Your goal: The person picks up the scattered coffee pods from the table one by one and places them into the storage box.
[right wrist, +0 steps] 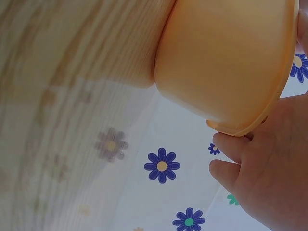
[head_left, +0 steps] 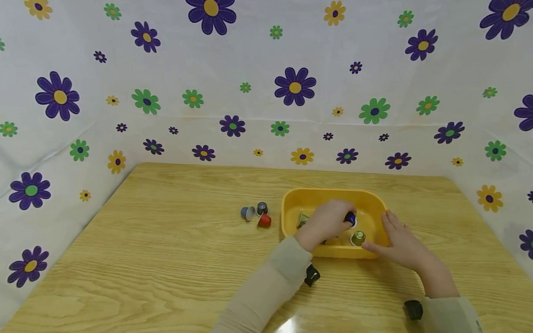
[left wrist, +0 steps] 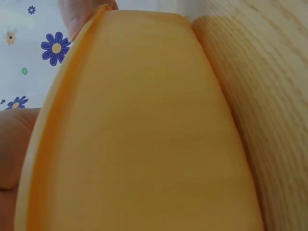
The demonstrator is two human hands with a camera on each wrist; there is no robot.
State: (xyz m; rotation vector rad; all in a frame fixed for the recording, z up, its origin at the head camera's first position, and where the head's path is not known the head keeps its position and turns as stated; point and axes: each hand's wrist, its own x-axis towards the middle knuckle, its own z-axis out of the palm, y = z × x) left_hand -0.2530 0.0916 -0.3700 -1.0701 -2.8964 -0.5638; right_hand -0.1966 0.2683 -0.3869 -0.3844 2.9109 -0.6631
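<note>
A yellow tray (head_left: pixel 334 252) with raised walls stands on the wooden table. My left hand (head_left: pixel 328 220) reaches over its front wall and pinches a dark blue coffee capsule (head_left: pixel 350 219) inside. To the right, my right hand (head_left: pixel 402 245) rests on the tray's corner, fingers fairly straight along the side and thumb by the front rim. A green-gold capsule (head_left: pixel 358 238) sits near that thumb. Left in the tray lies a pale green capsule (head_left: pixel 303 219), partly covered by my left hand. The left wrist view mostly shows the tray's outer wall (left wrist: pixel 144 120).
Left of the tray, a blue-grey capsule (head_left: pixel 247 213), a dark grey capsule (head_left: pixel 262 208) and a red capsule (head_left: pixel 264 221) lie close together on the wooden table (head_left: pixel 157 260). A white flowered cloth (head_left: pixel 253 53) hangs behind the table and at its sides.
</note>
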